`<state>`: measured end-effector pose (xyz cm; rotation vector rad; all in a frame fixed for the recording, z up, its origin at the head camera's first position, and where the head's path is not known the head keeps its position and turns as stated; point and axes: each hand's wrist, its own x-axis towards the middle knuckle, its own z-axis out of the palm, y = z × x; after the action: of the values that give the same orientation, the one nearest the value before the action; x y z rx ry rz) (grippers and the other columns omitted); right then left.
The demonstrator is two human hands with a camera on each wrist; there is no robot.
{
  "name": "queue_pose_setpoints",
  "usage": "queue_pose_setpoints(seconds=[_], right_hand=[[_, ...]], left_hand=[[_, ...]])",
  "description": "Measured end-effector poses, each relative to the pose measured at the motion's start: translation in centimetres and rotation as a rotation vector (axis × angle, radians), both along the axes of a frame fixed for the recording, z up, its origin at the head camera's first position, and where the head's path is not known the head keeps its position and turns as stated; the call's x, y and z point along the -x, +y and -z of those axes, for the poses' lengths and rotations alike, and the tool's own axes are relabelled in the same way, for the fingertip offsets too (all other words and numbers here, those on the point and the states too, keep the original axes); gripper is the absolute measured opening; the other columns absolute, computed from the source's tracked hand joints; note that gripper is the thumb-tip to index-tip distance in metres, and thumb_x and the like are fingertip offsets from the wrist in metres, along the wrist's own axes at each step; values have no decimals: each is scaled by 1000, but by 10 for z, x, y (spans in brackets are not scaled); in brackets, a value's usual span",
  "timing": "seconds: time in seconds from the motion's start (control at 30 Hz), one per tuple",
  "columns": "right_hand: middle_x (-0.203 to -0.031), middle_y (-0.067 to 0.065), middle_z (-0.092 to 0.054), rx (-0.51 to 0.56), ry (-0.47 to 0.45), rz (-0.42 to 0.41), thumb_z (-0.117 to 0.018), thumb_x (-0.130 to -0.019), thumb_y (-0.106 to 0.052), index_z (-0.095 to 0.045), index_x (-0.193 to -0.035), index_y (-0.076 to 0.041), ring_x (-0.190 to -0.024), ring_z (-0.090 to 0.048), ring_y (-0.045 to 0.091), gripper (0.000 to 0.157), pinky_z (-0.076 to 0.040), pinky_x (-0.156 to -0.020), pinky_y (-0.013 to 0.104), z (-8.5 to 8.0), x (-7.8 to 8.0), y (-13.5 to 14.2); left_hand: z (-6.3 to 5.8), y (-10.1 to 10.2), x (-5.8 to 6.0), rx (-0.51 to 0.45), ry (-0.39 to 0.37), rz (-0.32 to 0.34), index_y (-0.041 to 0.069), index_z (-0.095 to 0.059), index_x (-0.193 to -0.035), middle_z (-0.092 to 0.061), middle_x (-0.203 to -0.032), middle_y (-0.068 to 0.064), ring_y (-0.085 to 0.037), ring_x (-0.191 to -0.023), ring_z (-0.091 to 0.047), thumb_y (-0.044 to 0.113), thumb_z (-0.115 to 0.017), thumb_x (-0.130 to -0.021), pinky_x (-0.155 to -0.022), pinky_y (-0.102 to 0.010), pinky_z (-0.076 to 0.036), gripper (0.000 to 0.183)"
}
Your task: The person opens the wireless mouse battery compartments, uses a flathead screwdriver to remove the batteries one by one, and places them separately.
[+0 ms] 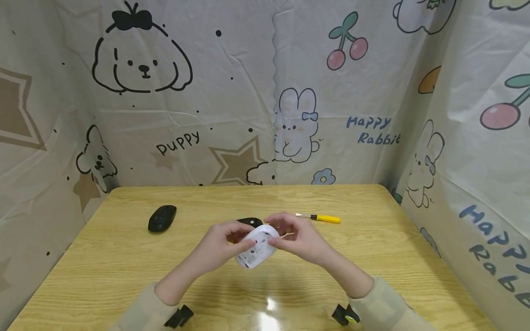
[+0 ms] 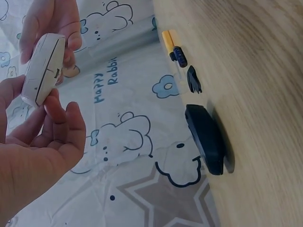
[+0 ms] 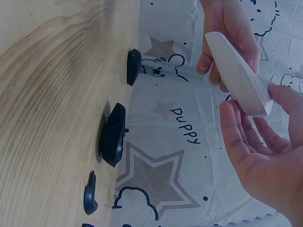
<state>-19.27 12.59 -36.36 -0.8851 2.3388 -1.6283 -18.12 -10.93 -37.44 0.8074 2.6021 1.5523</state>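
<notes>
Fingers (image 1: 243, 247) grip the white mouse's (image 1: 260, 255) opposite edges, well above the table (image 1: 372, 234).

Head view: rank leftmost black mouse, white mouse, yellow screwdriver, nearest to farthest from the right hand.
1. White mouse: held in the right hand.
2. Yellow screwdriver: beyond that hand, slightly right.
3. Leftmost black mouse: far left.
</notes>
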Motion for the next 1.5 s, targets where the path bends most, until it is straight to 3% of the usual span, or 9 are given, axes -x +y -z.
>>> queue_pose_setpoints(seconds=[0.27,0.57,0.7,0.87,1.03,1.2,1.33,1.5], right_hand=[[-104,8,-63,-12,-6,-25,-70,-86,-15,-59,-116,-8,-85,-62,20,33,-59,-67,32,3,1,1],[-101,11,-63,-42,-7,29,-69,-86,-16,-61,-113,-5,-83,-61,19,30,-58,-64,31,9,2,2],[-105,14,-62,-28,-74,92,-69,-86,-16,-60,-114,-3,-84,-62,20,32,-59,-65,32,10,3,5],[-108,19,-58,67,-186,149,-69,-86,-14,-56,-118,0,-84,-63,22,37,-59,-69,37,12,2,7],[-109,21,-57,136,-253,162,-67,-87,-13,-54,-120,3,-87,-64,22,38,-59,-71,38,12,-1,5],[-111,21,-54,169,-281,175,-65,-89,-12,-52,-121,5,-89,-64,22,39,-58,-73,40,12,-6,3],[-112,20,-53,205,-310,192,-64,-90,-14,-50,-122,4,-90,-64,23,39,-58,-75,41,12,-8,3],[-113,20,-50,260,-346,186,-64,-90,-14,-49,-122,2,-93,-64,24,39,-57,-78,43,16,-9,2]], left_hand=[[-6,2,4,43,-42,17,6,-65,-110,-66,-87,1,-12,-76,-60,23,-70,-86,-66,-23,-53,31],[1,4,3,48,-14,-12,8,-59,-116,-64,-91,3,-12,-78,-59,28,-72,-84,-67,-25,-53,41],[7,5,-3,56,69,-50,15,-53,-127,-61,-106,3,-11,-87,-58,32,-77,-78,-70,-28,-53,57],[19,9,-10,23,206,-79,18,-46,-133,-54,-121,1,-12,-94,-55,28,-84,-70,-71,-27,-53,74],[30,15,-14,-86,242,-78,21,-43,-135,-51,-127,4,-11,-96,-54,20,-87,-66,-73,-23,-52,82],[36,20,-17,-125,273,-110,18,-45,-134,-52,-129,0,-11,-98,-53,15,-87,-65,-73,-25,-53,81],[32,25,-21,-175,236,-138,12,-46,-132,-53,-126,-6,-14,-100,-55,7,-86,-64,-77,-26,-55,79],[12,30,-31,-242,170,-150,2,-47,-128,-54,-124,-14,-19,-103,-57,-4,-82,-65,-83,-24,-54,73]])
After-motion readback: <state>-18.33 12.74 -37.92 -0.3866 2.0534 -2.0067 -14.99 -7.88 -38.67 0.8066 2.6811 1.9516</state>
